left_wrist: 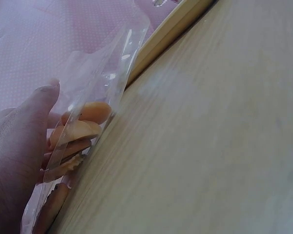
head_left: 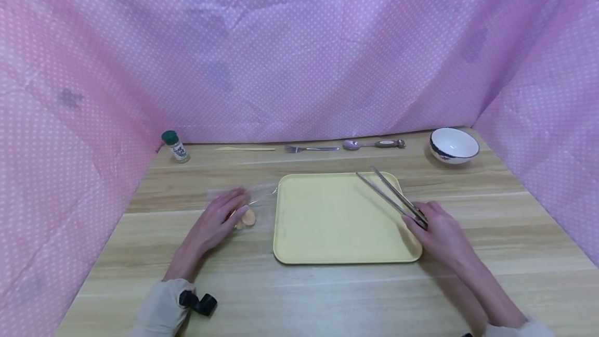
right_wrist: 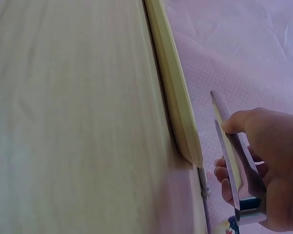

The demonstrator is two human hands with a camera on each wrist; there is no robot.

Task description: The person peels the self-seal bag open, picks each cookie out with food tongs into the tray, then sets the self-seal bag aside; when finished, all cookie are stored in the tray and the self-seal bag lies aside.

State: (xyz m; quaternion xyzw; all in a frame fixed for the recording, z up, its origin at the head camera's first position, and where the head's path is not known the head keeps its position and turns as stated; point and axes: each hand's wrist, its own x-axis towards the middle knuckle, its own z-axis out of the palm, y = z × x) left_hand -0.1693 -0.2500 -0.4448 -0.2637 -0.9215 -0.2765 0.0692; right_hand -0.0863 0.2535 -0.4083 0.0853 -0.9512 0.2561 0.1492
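Observation:
My left hand (head_left: 222, 220) rests over a clear plastic bag (head_left: 267, 202) on the table, its fingers and thumb lying loosely across the film. Several small, round golden-brown cookies (left_wrist: 75, 129) show through the plastic; one cookie (head_left: 248, 217) is visible beside the thumb. In the left wrist view the thumb stands apart from the fingers. Over the right side of a pale yellow tray (head_left: 327, 217), my right hand (head_left: 437, 230) grips metal tongs (head_left: 390, 194) near their joined end. The tong arms are spread, tips pointing to the tray's far edge, with nothing between them.
Behind the tray lie a yellowish knife (head_left: 245, 148), a fork (head_left: 312, 148) and a spoon (head_left: 373, 144) in a row. A green-capped shaker (head_left: 176, 147) stands back left, a white bowl (head_left: 454, 145) back right. Pink dotted cloth (head_left: 299, 51) surrounds the table's back and sides.

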